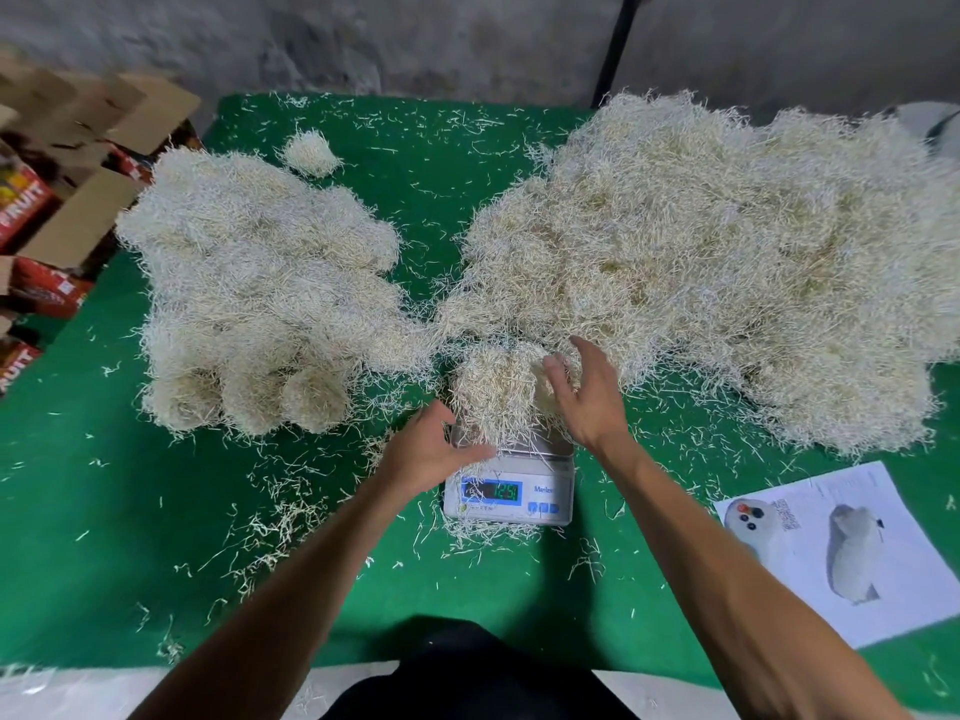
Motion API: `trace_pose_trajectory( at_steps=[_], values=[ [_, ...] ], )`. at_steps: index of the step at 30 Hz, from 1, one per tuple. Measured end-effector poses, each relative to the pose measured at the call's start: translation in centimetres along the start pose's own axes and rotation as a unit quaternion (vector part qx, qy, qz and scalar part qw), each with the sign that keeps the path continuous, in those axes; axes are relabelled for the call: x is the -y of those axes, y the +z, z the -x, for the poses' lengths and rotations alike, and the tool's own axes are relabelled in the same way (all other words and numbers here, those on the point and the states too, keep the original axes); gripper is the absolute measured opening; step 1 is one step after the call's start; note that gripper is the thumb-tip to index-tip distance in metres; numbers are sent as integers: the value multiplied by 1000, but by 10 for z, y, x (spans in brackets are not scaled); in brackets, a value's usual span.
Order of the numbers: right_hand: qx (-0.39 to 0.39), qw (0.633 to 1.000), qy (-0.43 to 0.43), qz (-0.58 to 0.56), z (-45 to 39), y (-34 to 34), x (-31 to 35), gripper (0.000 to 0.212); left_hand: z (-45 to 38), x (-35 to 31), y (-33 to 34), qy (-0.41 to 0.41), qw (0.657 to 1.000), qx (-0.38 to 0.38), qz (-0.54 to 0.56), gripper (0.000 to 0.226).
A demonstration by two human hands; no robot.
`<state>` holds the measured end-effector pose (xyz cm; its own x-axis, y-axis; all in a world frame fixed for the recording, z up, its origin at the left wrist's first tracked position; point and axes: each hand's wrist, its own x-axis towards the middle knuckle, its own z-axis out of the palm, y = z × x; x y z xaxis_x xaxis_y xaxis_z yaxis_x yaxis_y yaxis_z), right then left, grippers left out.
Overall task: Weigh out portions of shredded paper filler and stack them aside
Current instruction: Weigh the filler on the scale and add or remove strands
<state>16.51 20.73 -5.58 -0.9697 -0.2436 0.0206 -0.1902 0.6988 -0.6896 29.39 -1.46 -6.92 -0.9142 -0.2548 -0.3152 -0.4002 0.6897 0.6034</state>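
Cupping the portion of shredded paper [493, 387] heaped on the scale [511, 485], between both hands: left hand [428, 449] near-left, fingers loosely curled against it, right hand [584, 392] far-right, fingers spread on top. Stacked portions [260, 293] lying leftward across the bench [78, 485], nearer the left hand.

One wide-angle camera sits on my head, looking forward and steeply down over the green tabletop [104, 485]. The scale [511, 488] lies near the middle of the view, close below me; my forearms enter from the bottom edge towards it. Beyond the scale, the view reaches the grey wall [363, 39].
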Motion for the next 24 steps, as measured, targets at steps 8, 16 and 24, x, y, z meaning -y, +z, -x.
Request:
trace_pose_trajectory(
  at_steps=[8, 16, 24],
  values=[
    [50, 985, -78, 149, -1, 28, 29, 92, -15, -16, 5, -5, 995, -34, 97, 10],
    [107, 879, -388, 254, -14, 34, 40, 84, -40, -21, -22, 3, 981, -39, 191, 51],
    [128, 880, -343, 303, -18, 44, 47, 40, -41, -24, -42, 22, 986, -5, 167, 54]
  ],
)
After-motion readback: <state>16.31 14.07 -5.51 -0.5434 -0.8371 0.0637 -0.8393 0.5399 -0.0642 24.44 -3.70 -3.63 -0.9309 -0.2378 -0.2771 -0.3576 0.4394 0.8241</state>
